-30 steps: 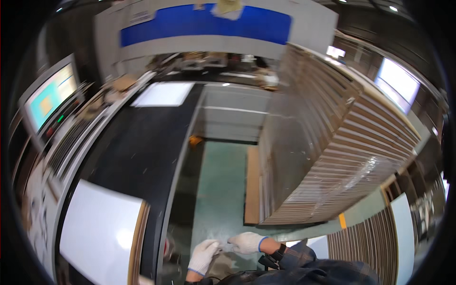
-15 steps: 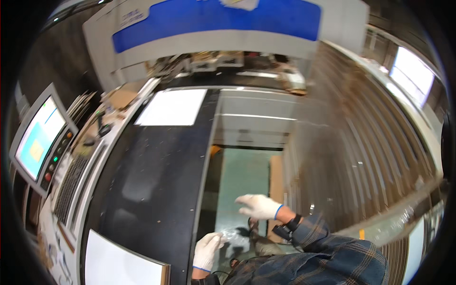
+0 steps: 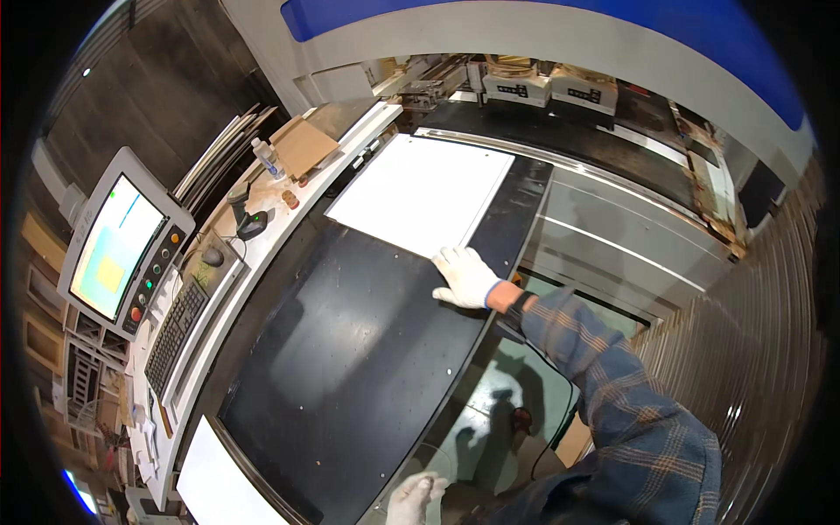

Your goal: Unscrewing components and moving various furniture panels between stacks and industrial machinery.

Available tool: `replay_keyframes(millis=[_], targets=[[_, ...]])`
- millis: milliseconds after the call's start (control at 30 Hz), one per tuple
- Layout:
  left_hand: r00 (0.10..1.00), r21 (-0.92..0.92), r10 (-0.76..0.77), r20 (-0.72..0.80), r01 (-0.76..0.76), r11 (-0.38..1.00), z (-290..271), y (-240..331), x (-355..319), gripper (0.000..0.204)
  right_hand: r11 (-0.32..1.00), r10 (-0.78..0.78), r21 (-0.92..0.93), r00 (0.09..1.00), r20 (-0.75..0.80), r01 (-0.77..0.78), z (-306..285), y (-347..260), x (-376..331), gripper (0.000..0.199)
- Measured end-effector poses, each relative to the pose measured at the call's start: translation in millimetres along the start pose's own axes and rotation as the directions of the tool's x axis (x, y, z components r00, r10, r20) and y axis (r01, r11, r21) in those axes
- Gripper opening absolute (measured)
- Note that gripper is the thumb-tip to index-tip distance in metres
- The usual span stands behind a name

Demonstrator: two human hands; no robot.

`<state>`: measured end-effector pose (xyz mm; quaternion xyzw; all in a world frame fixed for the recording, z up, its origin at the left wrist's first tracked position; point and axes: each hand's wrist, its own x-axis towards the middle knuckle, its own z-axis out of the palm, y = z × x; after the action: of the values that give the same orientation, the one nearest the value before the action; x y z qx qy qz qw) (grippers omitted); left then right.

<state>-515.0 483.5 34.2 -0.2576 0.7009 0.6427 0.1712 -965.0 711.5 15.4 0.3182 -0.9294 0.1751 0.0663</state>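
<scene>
My right hand [image 3: 468, 278], in a white glove with a blue cuff, reaches over the black tabletop [image 3: 350, 324] with its fingers apart. Its fingertips are at the near corner of a white rectangular panel [image 3: 424, 188] lying flat at the far end; whether they touch it I cannot tell. Low in the view, beside the tabletop's right edge, is my gloved left hand [image 3: 413, 499]. Its fingers are curled together and nothing shows in them. A second white panel [image 3: 223, 481] lies at the near left.
On the left stand a control screen [image 3: 122, 245] with buttons, a keyboard [image 3: 177, 337], a handheld scanner [image 3: 249, 219], a bottle [image 3: 267, 157] and brown board [image 3: 302, 149]. A grey and blue machine [image 3: 560, 35] spans the far end. Ribbed slats [image 3: 752, 359] rise on the right.
My right hand has moved forward and left, from beside the tabletop to the far panel's corner. The view has turned and come nearer to that panel. My left hand remains low.
</scene>
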Motion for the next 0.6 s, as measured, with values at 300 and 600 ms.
replay_keyframes(millis=[300, 600], targets=[[0.98, -0.047, -0.014, -0.197, 0.004, 0.999, 36, -15, 22, 0.032, 0.996, 0.006, -0.094, 0.991, 0.136, 0.007, 40, 41, 72, 0.079], [0.955, -0.574, 0.009, 0.298, 0.171, 0.801, 71, -7, 102, 0.043, 0.994, -0.017, -0.105, 0.976, 0.215, 0.04, 23, -65, -72, 0.089]])
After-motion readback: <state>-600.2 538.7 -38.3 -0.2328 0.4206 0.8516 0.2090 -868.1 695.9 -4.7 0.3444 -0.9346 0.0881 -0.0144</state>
